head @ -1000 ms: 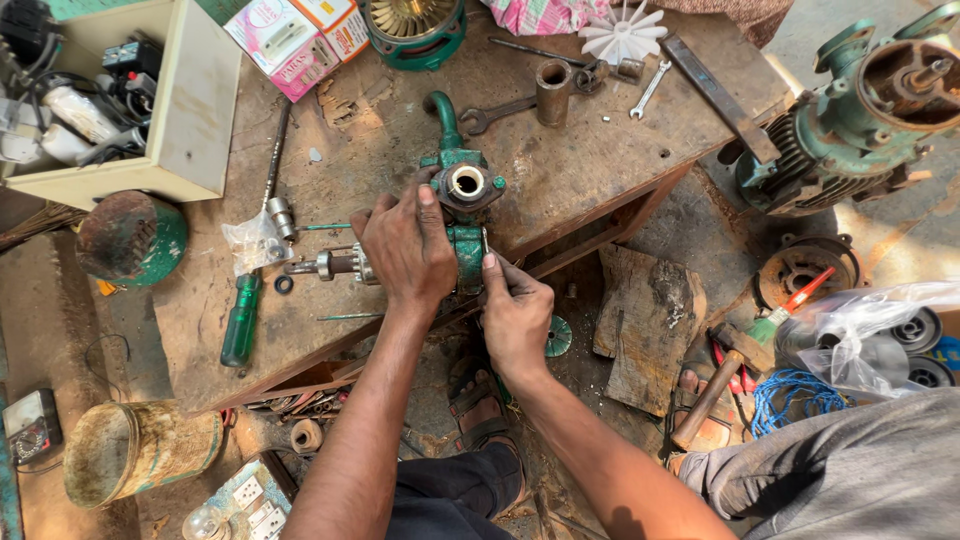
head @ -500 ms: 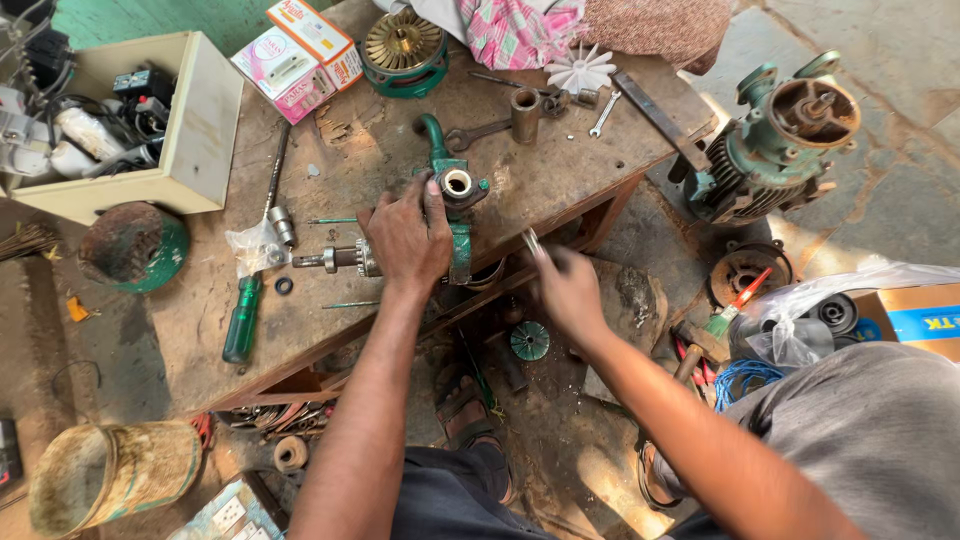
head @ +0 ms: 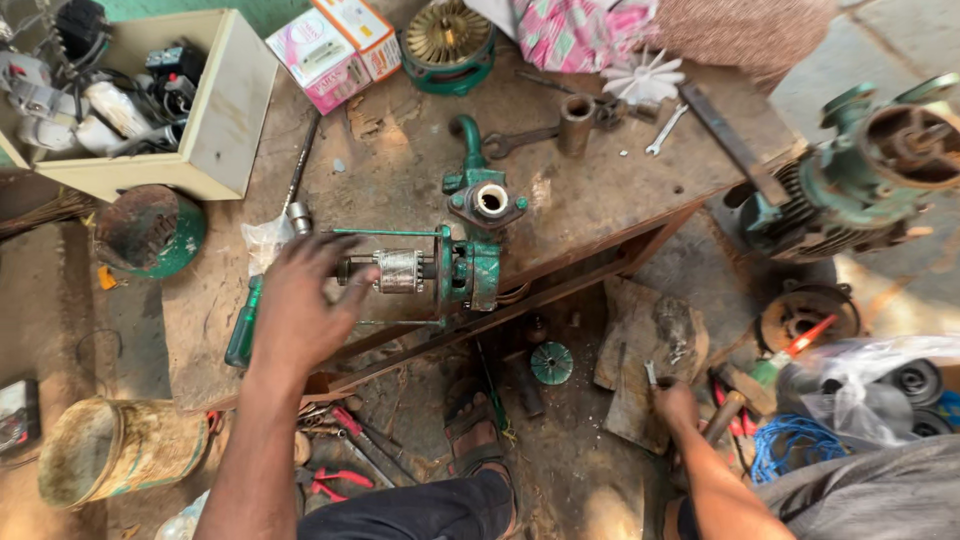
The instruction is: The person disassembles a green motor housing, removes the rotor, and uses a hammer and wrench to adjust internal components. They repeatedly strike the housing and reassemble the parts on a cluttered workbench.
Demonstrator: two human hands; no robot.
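A green pump housing (head: 470, 272) lies on its side on the worn wooden bench (head: 600, 190), with a rotor (head: 400, 270) on a shaft sticking out to the left. My left hand (head: 300, 315) closes its fingers and thumb around the end of that shaft. A second green pump casing (head: 487, 200) with a round opening sits just behind. My right hand (head: 678, 405) is down at the floor beside a wooden block (head: 650, 340) and grips a small thin metal tool (head: 650, 373).
A green-handled screwdriver (head: 242, 330) lies left of my left hand. A cream box (head: 230, 110) of parts stands back left and a green motor (head: 850, 190) at right. On the floor are a hammer (head: 725, 415), a green disc (head: 551, 362), red pliers (head: 340, 480) and a rusty can (head: 100, 450).
My left hand slid left off the pump body to the shaft end. My right hand left the bench and dropped to the floor with the small metal tool.
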